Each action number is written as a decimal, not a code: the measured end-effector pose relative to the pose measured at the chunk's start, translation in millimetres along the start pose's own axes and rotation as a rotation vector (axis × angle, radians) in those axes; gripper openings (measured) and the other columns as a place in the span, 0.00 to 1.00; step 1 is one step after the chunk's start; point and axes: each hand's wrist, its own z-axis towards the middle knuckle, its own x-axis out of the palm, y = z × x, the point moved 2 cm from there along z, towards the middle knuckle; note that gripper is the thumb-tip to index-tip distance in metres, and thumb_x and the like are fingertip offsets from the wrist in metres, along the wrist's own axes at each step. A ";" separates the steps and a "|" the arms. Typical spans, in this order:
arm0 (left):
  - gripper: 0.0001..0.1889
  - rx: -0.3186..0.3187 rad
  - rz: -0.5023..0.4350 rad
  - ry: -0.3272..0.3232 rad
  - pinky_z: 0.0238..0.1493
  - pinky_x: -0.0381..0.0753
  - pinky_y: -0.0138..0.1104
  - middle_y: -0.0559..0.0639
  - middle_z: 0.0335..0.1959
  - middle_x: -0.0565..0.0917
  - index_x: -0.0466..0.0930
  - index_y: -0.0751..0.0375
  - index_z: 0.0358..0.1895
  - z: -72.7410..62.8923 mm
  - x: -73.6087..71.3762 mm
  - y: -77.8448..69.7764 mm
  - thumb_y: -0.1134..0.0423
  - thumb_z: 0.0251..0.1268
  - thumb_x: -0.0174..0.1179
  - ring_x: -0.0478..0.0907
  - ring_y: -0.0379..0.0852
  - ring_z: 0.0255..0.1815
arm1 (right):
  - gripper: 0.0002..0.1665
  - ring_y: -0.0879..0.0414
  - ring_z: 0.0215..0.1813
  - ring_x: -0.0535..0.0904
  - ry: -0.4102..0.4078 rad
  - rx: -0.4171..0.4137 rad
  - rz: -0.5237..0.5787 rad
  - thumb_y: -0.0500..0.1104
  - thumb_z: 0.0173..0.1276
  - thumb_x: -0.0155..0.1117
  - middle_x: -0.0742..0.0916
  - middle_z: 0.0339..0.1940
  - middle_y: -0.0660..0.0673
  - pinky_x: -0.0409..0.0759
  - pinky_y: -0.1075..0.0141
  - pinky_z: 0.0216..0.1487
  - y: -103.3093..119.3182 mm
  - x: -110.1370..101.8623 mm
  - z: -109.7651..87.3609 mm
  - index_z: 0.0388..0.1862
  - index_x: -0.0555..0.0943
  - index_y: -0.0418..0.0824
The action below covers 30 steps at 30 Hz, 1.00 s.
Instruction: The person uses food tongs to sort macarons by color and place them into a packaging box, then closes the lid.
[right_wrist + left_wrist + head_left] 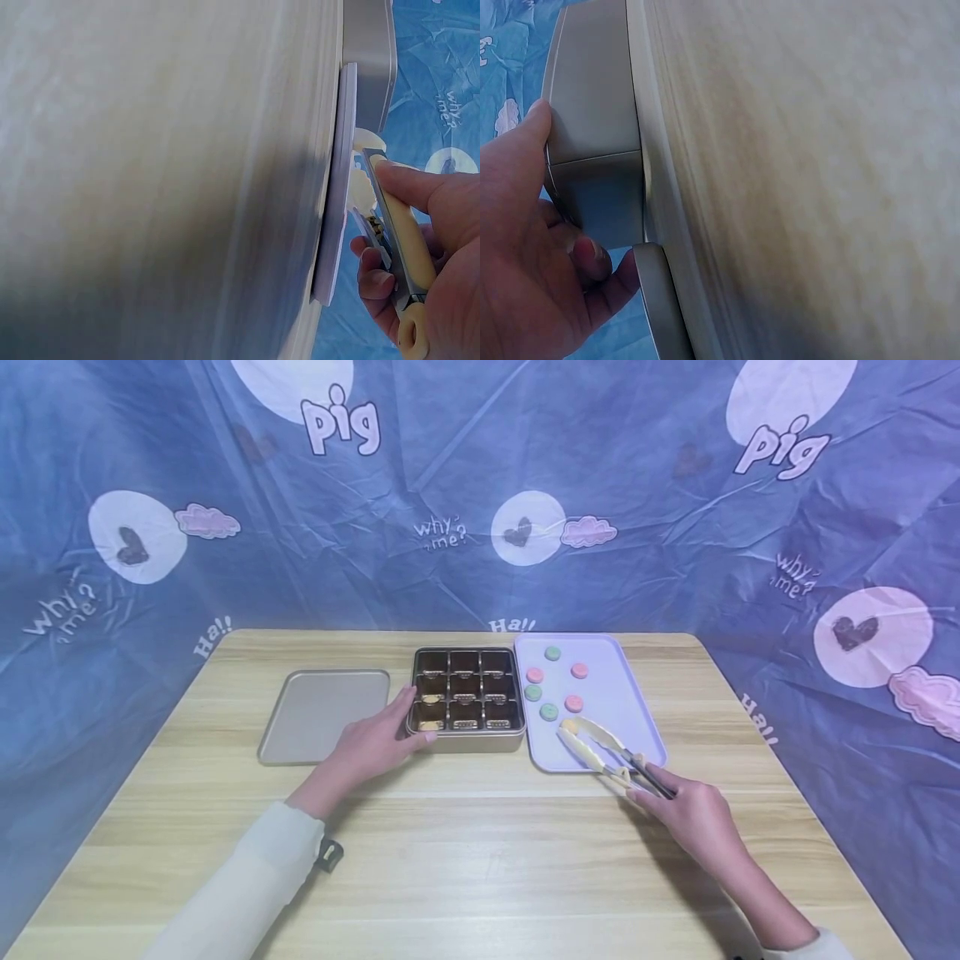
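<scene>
My left hand [375,743] holds the front left corner of a bronze metal box [480,742] split into square compartments. Its thumb lies at the front rim, the fingers along the left side. In the left column, the middle and front compartments each hold a yellow disc [431,725]. My right hand [697,814] grips kitchen tongs [581,748] with cream tips and handles. Those tips are low over the lilac tray [637,731], around another yellow disc [569,725]. Pink discs [579,670] and green discs [552,653] lie scattered behind it on the tray.
A flat bronze lid or tray [326,718] lies left of the box, close behind my left wrist. The lilac tray stands right against the box's right side. All sit on a wooden table [480,860], with a blue printed cloth [450,468] hanging behind.
</scene>
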 end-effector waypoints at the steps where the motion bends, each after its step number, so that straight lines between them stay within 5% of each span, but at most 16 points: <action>1: 0.55 0.000 0.000 0.000 0.61 0.76 0.62 0.45 0.84 0.46 0.35 0.42 0.83 -0.1 0.0 0.2 0.18 0.60 0.42 0.69 0.67 0.72 | 0.33 0.50 0.25 0.75 -0.001 -0.003 0.001 0.52 0.60 0.77 0.86 0.49 0.27 0.65 0.65 0.17 0.3 0.3 -0.2 0.59 0.83 0.36; 11: 0.54 0.000 -0.011 0.001 0.63 0.74 0.63 0.44 0.84 0.45 0.35 0.41 0.83 -0.1 -0.1 0.7 0.18 0.61 0.42 0.68 0.67 0.72 | 0.30 0.51 0.25 0.76 -0.042 -0.053 0.005 0.49 0.58 0.79 0.86 0.48 0.28 0.66 0.66 0.18 1.7 2.6 -0.4 0.57 0.85 0.35; 30: 0.52 -0.007 -0.028 0.007 0.67 0.69 0.66 0.42 0.84 0.43 0.34 0.41 0.83 0.2 0.6 1.9 0.23 0.65 0.47 0.65 0.66 0.74 | 0.31 0.55 0.21 0.68 -0.040 -0.014 0.019 0.52 0.61 0.77 0.87 0.46 0.27 0.63 0.66 0.16 6.4 -1.4 2.0 0.58 0.84 0.36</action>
